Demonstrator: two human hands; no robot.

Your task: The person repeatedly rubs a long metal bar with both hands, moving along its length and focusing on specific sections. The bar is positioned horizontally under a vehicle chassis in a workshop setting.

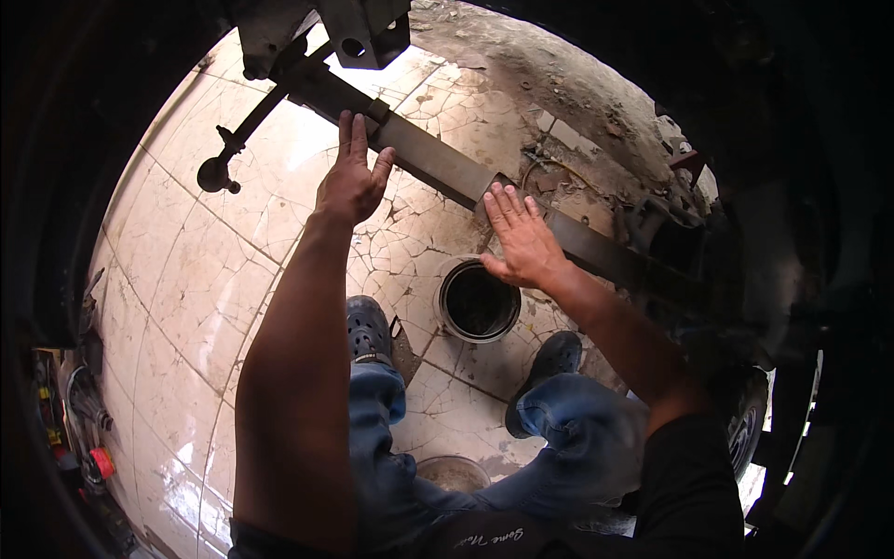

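A long, flat metal bar [438, 158] with dark bands around it slants across the upper middle, from far left to nearer right. My left hand [356, 177] is open, its fingers stretched toward the bar's far-left part beside one band. On the band further right, my right hand [521, 238] rests with fingers extended and close together, thumb apart. Neither hand grips anything. A dark rod with a rounded joint end [214, 174] sticks out at the bar's left. Below my right hand stands a round bucket [441, 300], dark inside.
Metal brackets [363, 33] hang overhead at the top. My feet in dark clogs [370, 326] flank the bucket on a cracked tile floor [186, 242]. Another round container [453, 472] sits between my legs. Tools [84, 401] lie at far left; a wheel [748, 419] stands right.
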